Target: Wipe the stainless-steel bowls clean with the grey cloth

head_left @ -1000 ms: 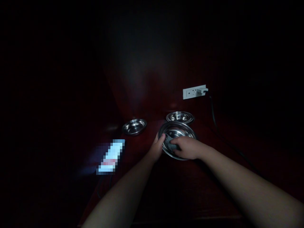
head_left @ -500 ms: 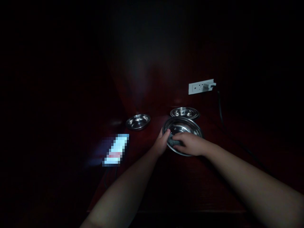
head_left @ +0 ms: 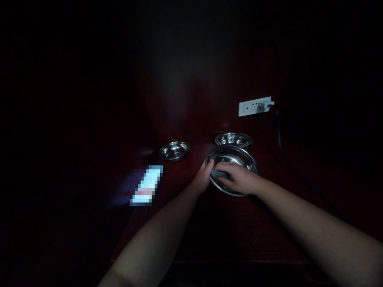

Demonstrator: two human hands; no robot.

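Note:
A shiny steel bowl (head_left: 231,153) is held tilted above the dark red tabletop, its inside facing me. My left hand (head_left: 205,175) grips the bowl's left rim, thumb over the edge and fingers hidden behind. Inside the bowl, my right hand (head_left: 239,178) presses a grey, mesh-textured scouring pad (head_left: 220,174) against the inner wall near the left side. Its fingers curl over the pad, which is partly covered and dim. Just behind the held bowl lies another steel dish (head_left: 233,139), partly overlapped by it in view. To the left rests a smaller steel bowl (head_left: 175,151).
A lit, pixelated phone-like screen (head_left: 147,186) lies at the table's left side, with a thin cable below it. A white wall socket (head_left: 254,107) holds a plug, and a dark cable (head_left: 279,137) runs down to the right. The table's front edge (head_left: 239,261) crosses the bottom; surroundings are very dark.
The held bowl and both hands have shifted slightly to the right. My right hand's fingers have moved a little within the bowl. The view itself has tilted slightly.

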